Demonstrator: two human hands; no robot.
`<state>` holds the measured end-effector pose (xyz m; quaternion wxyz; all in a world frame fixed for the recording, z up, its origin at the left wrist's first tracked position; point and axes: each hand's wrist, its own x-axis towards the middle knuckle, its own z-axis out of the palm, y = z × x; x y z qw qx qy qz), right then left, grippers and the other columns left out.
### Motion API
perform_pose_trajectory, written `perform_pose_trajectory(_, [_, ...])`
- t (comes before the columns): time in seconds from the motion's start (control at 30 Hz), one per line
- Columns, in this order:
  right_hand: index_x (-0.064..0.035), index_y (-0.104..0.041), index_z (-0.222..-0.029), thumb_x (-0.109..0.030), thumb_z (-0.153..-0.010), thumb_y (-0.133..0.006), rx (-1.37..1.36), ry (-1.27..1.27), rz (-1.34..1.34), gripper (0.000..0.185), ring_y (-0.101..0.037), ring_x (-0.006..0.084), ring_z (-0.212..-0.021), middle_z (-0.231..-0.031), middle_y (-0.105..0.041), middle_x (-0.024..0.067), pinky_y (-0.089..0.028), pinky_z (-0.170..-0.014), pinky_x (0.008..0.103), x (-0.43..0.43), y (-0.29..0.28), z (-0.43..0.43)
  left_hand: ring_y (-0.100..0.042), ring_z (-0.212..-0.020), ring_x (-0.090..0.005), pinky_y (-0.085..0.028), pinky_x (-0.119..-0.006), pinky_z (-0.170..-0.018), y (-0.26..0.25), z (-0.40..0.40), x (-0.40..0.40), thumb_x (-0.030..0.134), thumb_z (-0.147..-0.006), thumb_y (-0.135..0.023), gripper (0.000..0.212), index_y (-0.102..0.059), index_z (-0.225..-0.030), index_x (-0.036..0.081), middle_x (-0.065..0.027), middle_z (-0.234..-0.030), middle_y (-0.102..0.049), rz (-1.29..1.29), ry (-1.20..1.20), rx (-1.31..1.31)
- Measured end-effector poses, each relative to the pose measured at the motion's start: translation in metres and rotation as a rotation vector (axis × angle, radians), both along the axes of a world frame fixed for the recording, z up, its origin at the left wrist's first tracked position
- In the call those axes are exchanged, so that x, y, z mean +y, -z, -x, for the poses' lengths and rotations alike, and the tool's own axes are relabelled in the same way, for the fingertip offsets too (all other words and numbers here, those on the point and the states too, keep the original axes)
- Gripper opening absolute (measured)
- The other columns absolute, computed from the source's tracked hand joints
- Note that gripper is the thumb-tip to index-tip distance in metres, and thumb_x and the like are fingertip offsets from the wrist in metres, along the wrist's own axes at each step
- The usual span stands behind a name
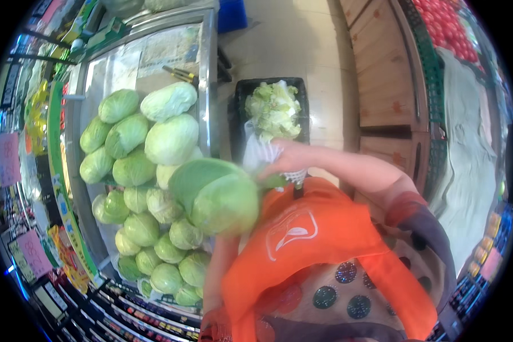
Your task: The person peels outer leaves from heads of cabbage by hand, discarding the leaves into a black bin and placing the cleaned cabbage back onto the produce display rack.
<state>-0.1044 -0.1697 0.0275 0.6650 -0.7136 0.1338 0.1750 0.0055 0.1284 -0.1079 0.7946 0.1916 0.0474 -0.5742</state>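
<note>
A large green cabbage (222, 196), blurred, is held in front of the orange apron (299, 231). My left forearm (223, 256) comes up beneath it; the cabbage hides most of that hand. My right hand (288, 157) grips a white foam net sleeve (256, 149), with green leaf beside the fingers. Just beyond this hand, loose pale leaves (275, 109) fill a black crate (303, 92) on the floor. To the left, long pale green cabbages (171, 139) lie on a metal-edged stand (206, 81), and rounder cabbages (142, 229) are heaped nearer me.
Tools with yellow-and-black handles (180, 75) lie at the stand's far end. A blue bin (232, 16) stands on the tiled floor beyond. Wooden display panels (382, 68) and a green crate (431, 81) border the right side, with red produce (446, 30) at the upper right.
</note>
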Motion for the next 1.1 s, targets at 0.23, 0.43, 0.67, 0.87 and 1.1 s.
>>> perform_pose_trajectory(0.23, [0.0039, -0.054, -0.112, -0.042, -0.075, -0.064, 0.277, 0.354, 0.138, 0.059, -0.057, 0.0350, -0.098, -0.104, -0.059, 0.0236, -0.044, -0.085, 0.0363, 0.036, 0.138, 0.028, -0.046, -0.113, -0.0356, -0.044, -0.053, -0.087, -0.071, -0.025, 0.017, 0.049, -0.083, -0.052, 0.065, -0.039, -0.130, 0.007, -0.0187, -0.128, -0.045, 0.079, 0.143, 0.075])
perform_pose_trajectory(0.43, [0.0045, -0.040, -0.126, -0.048, -0.076, -0.061, 0.231, 0.474, 0.228, 0.075, -0.049, 0.0369, -0.112, -0.119, -0.051, 0.0260, -0.039, -0.095, 0.0374, 0.033, 0.204, 0.006, -0.044, -0.116, -0.0345, -0.041, -0.053, -0.091, -0.054, -0.021, 0.043, 0.050, -0.083, -0.052, 0.064, -0.040, -0.130, 0.008, -0.0175, -0.128, -0.045, -0.069, 0.020, 0.124])
perform_pose_trajectory(0.67, [-0.0011, -0.030, -0.136, -0.049, -0.072, -0.067, 0.441, 0.326, 0.410, 0.089, -0.044, 0.0316, -0.119, -0.130, -0.044, 0.0215, -0.038, -0.097, 0.0357, -0.029, 0.264, -0.010, -0.041, -0.120, -0.0332, -0.038, -0.053, -0.095, -0.039, -0.007, 0.044, 0.051, -0.083, -0.051, 0.063, -0.041, -0.130, 0.010, -0.0161, -0.129, -0.045, -0.230, -0.156, 0.137])
perform_pose_trajectory(0.87, [-0.0115, -0.020, -0.142, -0.040, -0.074, -0.068, -0.121, 0.221, -0.235, 0.088, -0.034, 0.0294, -0.127, -0.139, -0.033, 0.0193, -0.033, -0.102, 0.0354, 0.010, 0.073, -0.023, -0.043, -0.119, -0.0271, -0.039, -0.044, -0.097, -0.047, -0.017, -0.001, 0.045, -0.078, -0.061, 0.068, -0.039, -0.129, 0.006, -0.0121, -0.127, -0.046, -0.482, 0.004, -0.441])
perform_pose_trajectory(1.1, [-0.0096, -0.035, -0.136, -0.028, -0.075, -0.069, -0.246, 0.099, 0.113, 0.072, -0.044, 0.0218, -0.119, -0.131, -0.046, 0.0119, -0.034, -0.100, 0.0315, 0.014, 0.006, -0.029, -0.046, -0.113, -0.0193, -0.037, -0.031, -0.096, -0.092, -0.010, -0.063, 0.007, -0.072, -0.053, 0.065, -0.034, -0.134, 0.002, -0.0102, -0.123, -0.048, -0.520, 0.037, -0.737])
